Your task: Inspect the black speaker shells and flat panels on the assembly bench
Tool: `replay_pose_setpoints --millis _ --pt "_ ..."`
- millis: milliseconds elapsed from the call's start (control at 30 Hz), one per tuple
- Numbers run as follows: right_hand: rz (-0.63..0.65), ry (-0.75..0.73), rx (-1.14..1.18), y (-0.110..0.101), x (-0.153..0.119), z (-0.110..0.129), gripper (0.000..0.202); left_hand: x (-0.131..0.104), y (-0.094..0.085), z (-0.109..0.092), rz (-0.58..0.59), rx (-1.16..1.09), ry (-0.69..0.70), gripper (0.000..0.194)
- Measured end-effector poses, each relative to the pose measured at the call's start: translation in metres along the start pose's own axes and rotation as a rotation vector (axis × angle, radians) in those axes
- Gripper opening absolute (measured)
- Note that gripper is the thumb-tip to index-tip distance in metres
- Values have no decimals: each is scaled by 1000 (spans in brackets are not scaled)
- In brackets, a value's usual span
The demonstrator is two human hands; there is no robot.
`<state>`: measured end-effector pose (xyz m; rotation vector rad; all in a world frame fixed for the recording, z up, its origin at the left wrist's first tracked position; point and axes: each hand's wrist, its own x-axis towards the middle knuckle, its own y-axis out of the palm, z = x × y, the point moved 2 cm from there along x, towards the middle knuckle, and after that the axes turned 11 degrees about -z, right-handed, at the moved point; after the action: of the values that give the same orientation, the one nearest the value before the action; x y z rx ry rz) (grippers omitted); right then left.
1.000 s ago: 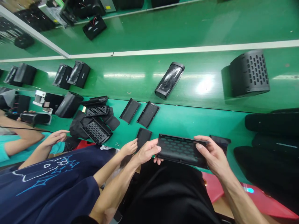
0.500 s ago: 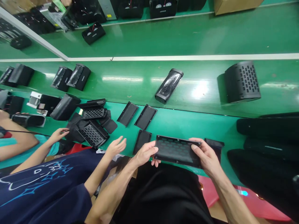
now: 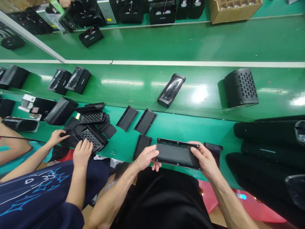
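Observation:
A black rectangular speaker grille panel (image 3: 177, 154), lined with dark mesh cloth, is held level above the bench edge. My left hand (image 3: 145, 158) grips its left end, thumb on top and fingers underneath. Its right end is pinched by my right hand (image 3: 206, 159), the thumb lying on the upper right corner. Just beyond my left hand a similar dark panel (image 3: 141, 144) lies on the green bench. Two more framed panels (image 3: 127, 117) rest farther back. Behind my right hand, a piece of black cloth (image 3: 214, 151) is partly hidden.
At left, a co-worker's hands (image 3: 82, 152) touch a pile of black perforated grilles (image 3: 92, 140). A cylindrical speaker (image 3: 171, 90) and a larger perforated housing (image 3: 241, 87) stand on the green conveyor belt (image 3: 133, 92). Large black speaker bodies (image 3: 257, 168) crowd the right side. A cardboard box (image 3: 233, 12) sits across.
The co-worker's nearer hand has moved left onto the grille pile. Both my hands keep hold of the panel, which now tilts slightly differently. The whole view has shifted a little.

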<state>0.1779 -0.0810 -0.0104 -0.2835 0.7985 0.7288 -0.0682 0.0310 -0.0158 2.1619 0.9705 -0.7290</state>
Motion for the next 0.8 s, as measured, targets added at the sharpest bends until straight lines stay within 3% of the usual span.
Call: replay_pose_setpoints --millis 167,333,500,800 --pt "17 16 24 -2 -1 0 54 -2 0 -2 32 -5 15 44" --pt "63 -44 139 -12 -5 0 48 -11 -1 -7 48 22 136 47" --pt "119 -75 114 -20 -12 -6 46 -14 0 -11 64 88 197 44" --pt "28 -70 -39 -36 -12 -18 47 -14 2 -15 68 160 216 42"
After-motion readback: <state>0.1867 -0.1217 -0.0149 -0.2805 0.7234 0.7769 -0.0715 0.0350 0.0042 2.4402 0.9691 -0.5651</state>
